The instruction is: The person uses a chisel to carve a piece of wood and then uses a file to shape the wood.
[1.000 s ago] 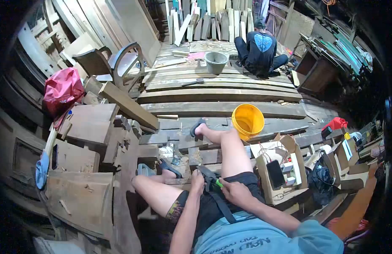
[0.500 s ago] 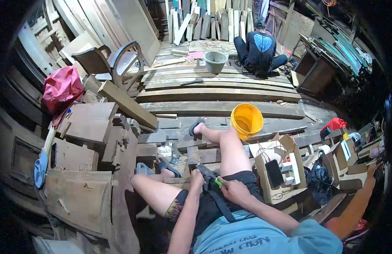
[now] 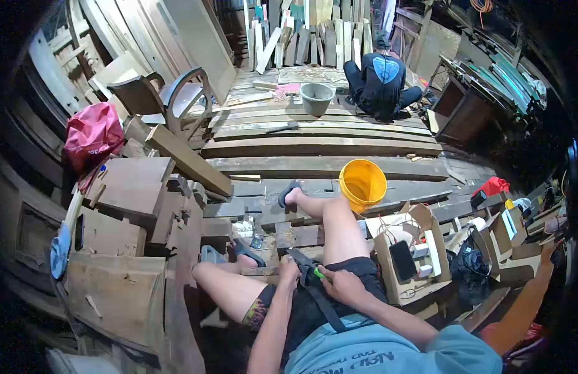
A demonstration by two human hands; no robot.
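Above my lap, my left hand (image 3: 289, 273) is closed at the near-left edge of a dark, flat blade (image 3: 305, 258). My right hand (image 3: 344, 287) grips a tool with a bright green handle (image 3: 318, 272), right at the lower end of that blade. Whether the blade and the green handle are one tool, I cannot tell. A dark strap (image 3: 326, 306) runs down over my shorts below the hands. Close to my right hand stands an open cardboard box (image 3: 398, 288) holding a black phone (image 3: 402, 258), white blocks and cables.
A yellow bucket (image 3: 362, 186) stands on the planks past my knee. Farther off are a grey bucket (image 3: 317, 100), a hammer-like tool (image 3: 281, 128) and a crouching person (image 3: 384, 78). Long beams (image 3: 326, 147) cross the floor. Wooden drawers or cabinets (image 3: 117, 299) line my left side.
The view has shifted slightly, so the yellow bucket and beams sit a little lower. Both hands keep nearly the same place and hold on the blade and green handle.
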